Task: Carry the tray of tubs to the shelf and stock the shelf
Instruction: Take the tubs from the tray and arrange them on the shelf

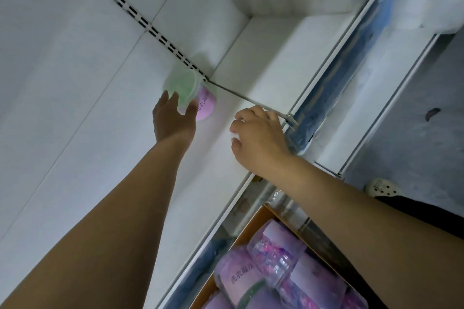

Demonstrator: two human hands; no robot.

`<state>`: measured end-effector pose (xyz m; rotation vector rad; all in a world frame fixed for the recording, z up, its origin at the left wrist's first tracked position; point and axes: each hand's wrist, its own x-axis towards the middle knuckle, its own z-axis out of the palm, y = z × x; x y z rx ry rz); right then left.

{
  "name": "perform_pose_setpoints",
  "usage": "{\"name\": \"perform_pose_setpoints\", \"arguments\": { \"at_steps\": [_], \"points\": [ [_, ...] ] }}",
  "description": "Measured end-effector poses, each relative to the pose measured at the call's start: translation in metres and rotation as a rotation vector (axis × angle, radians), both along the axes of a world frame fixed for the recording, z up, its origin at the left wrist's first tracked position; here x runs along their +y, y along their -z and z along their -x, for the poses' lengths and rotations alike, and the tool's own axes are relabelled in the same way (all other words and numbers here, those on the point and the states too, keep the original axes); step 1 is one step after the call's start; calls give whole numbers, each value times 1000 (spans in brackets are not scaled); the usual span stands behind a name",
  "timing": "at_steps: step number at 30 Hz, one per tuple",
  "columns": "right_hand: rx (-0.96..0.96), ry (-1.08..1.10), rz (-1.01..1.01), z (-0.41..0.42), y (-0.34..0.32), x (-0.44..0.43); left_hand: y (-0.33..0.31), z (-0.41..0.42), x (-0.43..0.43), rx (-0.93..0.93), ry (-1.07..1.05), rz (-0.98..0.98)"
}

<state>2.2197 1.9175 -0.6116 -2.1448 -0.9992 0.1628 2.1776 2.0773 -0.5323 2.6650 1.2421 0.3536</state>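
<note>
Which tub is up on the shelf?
The round plastic tub with the green lid and pink label, which the left hand touches at the back of the white shelf. The other purple tubs lie in the orange tray.

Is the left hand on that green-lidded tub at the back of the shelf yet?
Touching. In the head view the fingertips and thumb of the left hand lie against the green-lidded tub, with no gap showing.
</note>
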Motion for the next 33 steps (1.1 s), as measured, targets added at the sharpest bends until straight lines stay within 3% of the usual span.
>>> {"name": "perform_pose_setpoints", "arguments": {
  "at_steps": [5,9,13,18,22,28,33],
  "points": [
    [154,-120,-172,10,-8,-3,15,36,-24,-158,-68,64],
    [163,-239,-188,31,-9,-11,30,101,-46,-87,-88,46],
    [14,-371,-89,65,-12,-19,39,186,-75,-51,-146,76],
    [-152,-560,17,129,-8,-33,61,320,-104,-31,-418,20],
    [-290,-667,118,185,7,-47,81,411,-140,65,-517,21],
    [-264,-842,84,264,33,-71,112,499,-207,116,-679,106],
    [-206,-1065,244,306,57,-95,142,540,-268,100,-890,339]
  ]
}}
